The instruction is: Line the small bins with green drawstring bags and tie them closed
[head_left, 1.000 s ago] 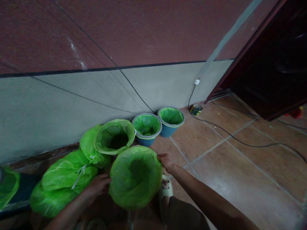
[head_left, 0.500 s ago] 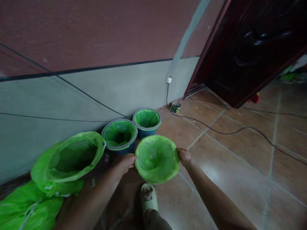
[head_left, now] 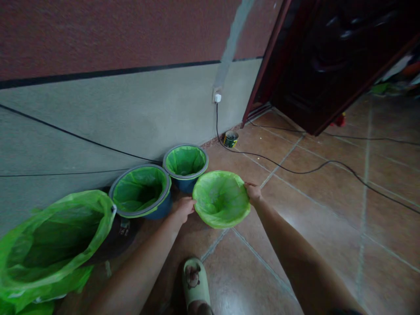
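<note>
My left hand (head_left: 186, 207) grips the left edge of a light green trash bag (head_left: 221, 199), and my right hand (head_left: 253, 193) grips its right edge. The bag is spread into a round, open-mouthed shape above the floor. It is folded over at the edge, hiding any rim or container beneath. Close behind it stands a blue bucket (head_left: 187, 183) with a grey rim and a green liner. A second lined blue bucket (head_left: 163, 206) is left of that, near my left forearm.
A larger green bag (head_left: 105, 214) lines a dark container at the left. By the wall stands a small can (head_left: 231, 139). A black cable (head_left: 282, 163) runs from a white plug (head_left: 217, 98) across the tiles. The dark red door (head_left: 311, 74) is ajar. My slippered foot (head_left: 196, 280) is below.
Both hands have carried the spread bag slightly up and to the right in view. The buckets and wall have shifted left in view as the camera turned. My grip is unchanged.
</note>
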Available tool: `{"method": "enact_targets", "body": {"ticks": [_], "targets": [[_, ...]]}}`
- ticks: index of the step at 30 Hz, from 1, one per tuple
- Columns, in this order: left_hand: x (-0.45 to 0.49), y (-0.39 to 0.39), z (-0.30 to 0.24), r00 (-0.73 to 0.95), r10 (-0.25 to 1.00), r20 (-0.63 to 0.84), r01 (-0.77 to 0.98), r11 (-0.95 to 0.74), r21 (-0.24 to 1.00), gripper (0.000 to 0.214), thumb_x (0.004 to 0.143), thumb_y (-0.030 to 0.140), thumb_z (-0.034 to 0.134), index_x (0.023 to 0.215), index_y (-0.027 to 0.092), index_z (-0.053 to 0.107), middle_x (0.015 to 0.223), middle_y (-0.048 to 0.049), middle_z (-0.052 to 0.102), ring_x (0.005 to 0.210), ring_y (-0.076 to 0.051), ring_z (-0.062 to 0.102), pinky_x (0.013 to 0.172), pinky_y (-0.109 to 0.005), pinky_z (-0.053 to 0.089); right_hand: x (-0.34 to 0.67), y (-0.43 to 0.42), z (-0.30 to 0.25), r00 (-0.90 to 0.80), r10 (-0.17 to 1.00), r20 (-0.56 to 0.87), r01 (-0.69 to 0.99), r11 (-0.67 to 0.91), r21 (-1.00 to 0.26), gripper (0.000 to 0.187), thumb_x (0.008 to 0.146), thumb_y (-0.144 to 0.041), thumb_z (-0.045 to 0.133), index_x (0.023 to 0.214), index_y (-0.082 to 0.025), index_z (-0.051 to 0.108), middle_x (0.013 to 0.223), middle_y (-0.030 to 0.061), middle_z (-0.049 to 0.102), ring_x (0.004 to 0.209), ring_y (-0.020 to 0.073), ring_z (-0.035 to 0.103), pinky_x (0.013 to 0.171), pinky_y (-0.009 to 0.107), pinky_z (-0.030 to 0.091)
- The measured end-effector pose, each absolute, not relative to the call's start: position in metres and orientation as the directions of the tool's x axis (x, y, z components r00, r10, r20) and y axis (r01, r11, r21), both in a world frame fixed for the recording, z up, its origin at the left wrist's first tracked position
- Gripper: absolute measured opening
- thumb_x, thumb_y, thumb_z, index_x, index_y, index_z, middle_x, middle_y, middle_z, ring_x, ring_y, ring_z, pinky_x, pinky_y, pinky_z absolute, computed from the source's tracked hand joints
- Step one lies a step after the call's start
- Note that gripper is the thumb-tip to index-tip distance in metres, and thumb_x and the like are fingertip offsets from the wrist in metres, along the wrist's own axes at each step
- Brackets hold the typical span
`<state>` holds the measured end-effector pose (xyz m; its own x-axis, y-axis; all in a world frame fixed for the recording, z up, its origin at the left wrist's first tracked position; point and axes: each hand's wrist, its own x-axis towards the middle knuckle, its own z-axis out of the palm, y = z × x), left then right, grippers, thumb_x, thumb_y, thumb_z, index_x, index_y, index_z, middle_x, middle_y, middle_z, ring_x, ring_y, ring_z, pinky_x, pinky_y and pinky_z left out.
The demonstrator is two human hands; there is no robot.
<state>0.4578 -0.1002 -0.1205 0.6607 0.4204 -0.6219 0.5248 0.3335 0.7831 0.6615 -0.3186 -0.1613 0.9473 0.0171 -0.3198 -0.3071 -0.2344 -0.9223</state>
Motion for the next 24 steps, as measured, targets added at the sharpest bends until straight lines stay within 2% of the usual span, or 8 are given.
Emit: {"method": "enact_targets", "body": {"ticks": [6, 8, 11, 14, 18, 21, 24], "targets": [[0.454, -0.105, -0.121, 0.625, 0.447, -0.639, 0.522, 0.369, 0.769, 0.033, 0.064, 0.036, 0.075, 0.087, 0.017, 0.061, 0.089, -0.0071, 0.072, 0.083, -0.018, 0.067, 0.078, -0.030, 0.048, 0.655, -0.341, -0.162, 0.919, -0.070, -0.387, -0.393, -0.212, -0.895, 0.034, 0.074, -0.044, 0.056, 0.090, -0.015, 0.066, 0.074, 0.0064, 0.069, 0.065, 0.0178, 0.064, 0.054, 0.025, 0.049], [0.444, -0.107, -0.121, 0.596, 0.475, -0.648, 0.530, 0.373, 0.761, 0.036, 0.068, 0.037, 0.073, 0.094, 0.017, 0.060, 0.100, -0.0087, 0.070, 0.087, -0.017, 0.067, 0.077, -0.029, 0.047, 0.641, -0.359, -0.164, 0.927, -0.142, -0.347, -0.372, -0.234, -0.898, 0.043, 0.075, -0.051, 0.055, 0.093, -0.014, 0.065, 0.081, 0.0080, 0.070, 0.073, 0.0185, 0.065, 0.057, 0.025, 0.049], [0.426, -0.117, -0.121, 0.574, 0.483, -0.662, 0.548, 0.374, 0.748, 0.038, 0.072, 0.037, 0.070, 0.102, 0.017, 0.059, 0.112, -0.0107, 0.067, 0.090, -0.017, 0.066, 0.075, -0.027, 0.046, 0.608, -0.383, -0.172, 0.959, -0.209, -0.193, -0.254, -0.323, -0.912, 0.055, 0.075, -0.060, 0.051, 0.099, -0.012, 0.066, 0.085, 0.0104, 0.070, 0.082, 0.0213, 0.065, 0.065, 0.028, 0.050], [0.418, -0.134, -0.120, 0.605, 0.440, -0.664, 0.571, 0.342, 0.746, 0.039, 0.073, 0.041, 0.070, 0.103, 0.017, 0.061, 0.111, -0.0102, 0.068, 0.090, -0.018, 0.067, 0.073, -0.027, 0.046, 0.572, -0.388, -0.181, 0.988, -0.132, -0.084, -0.129, -0.381, -0.916, 0.062, 0.078, -0.063, 0.049, 0.110, -0.012, 0.065, 0.097, 0.0142, 0.071, 0.090, 0.0241, 0.065, 0.072, 0.031, 0.051], [0.425, -0.152, -0.115, 0.684, 0.368, -0.630, 0.540, 0.325, 0.777, 0.032, 0.076, 0.038, 0.068, 0.100, 0.017, 0.061, 0.105, -0.0099, 0.071, 0.089, -0.018, 0.067, 0.075, -0.027, 0.047, 0.551, -0.368, -0.184, 0.992, -0.013, -0.127, -0.124, -0.354, -0.927, 0.071, 0.080, -0.063, 0.048, 0.127, -0.011, 0.054, 0.103, 0.0146, 0.070, 0.089, 0.0241, 0.065, 0.073, 0.032, 0.052], [0.428, -0.153, -0.109, 0.681, 0.343, -0.647, 0.540, 0.362, 0.760, 0.032, 0.079, 0.034, 0.065, 0.106, 0.019, 0.059, 0.115, -0.0108, 0.068, 0.092, -0.018, 0.067, 0.079, -0.028, 0.048, 0.553, -0.358, -0.181, 0.988, -0.019, -0.152, -0.149, -0.342, -0.928, 0.072, 0.080, -0.063, 0.047, 0.129, -0.011, 0.051, 0.101, 0.0136, 0.069, 0.087, 0.0234, 0.065, 0.072, 0.032, 0.052], [0.413, -0.143, -0.101, 0.596, 0.359, -0.718, 0.606, 0.386, 0.696, 0.043, 0.079, 0.032, 0.066, 0.118, 0.021, 0.054, 0.130, -0.0126, 0.061, 0.096, -0.019, 0.068, 0.079, -0.029, 0.049, 0.547, -0.364, -0.179, 0.981, -0.012, -0.191, -0.183, -0.354, -0.917, 0.071, 0.080, -0.065, 0.045, 0.129, -0.013, 0.051, 0.098, 0.0126, 0.069, 0.087, 0.0236, 0.065, 0.069, 0.031, 0.052]]}}
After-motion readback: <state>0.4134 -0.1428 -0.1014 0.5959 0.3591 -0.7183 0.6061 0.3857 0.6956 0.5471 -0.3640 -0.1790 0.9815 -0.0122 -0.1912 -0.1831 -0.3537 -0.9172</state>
